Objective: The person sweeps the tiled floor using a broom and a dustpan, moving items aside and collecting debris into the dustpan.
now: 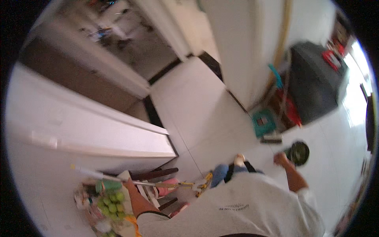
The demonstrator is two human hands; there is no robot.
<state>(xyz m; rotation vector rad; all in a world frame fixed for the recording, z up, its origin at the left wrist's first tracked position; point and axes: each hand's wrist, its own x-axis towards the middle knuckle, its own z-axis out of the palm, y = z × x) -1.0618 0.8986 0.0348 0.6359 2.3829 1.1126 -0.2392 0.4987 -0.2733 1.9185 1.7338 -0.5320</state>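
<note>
At the lower left, my left hand (128, 184) is closed round a long pale pole (145, 184) with yellow parts (207, 181) at its far end, near my legs; its kind is not clear. My right hand (281, 160) is on the right, at the near side of a dark green round container (299, 153). Blur hides whether the fingers grip it. Below my left hand, green round fruits (112, 204) lie beside a green container (109, 185). My bare foot (239, 160) shows on the pale tiled floor (192, 118).
A teal plastic stool (263, 123) stands by the wall at right, near a large thing under a dark grey cover (314, 83). White wall ends (142, 130) and dark door thresholds (164, 71) border the floor. Something pink (167, 187) and dark wooden bars (158, 174) are beside the pole.
</note>
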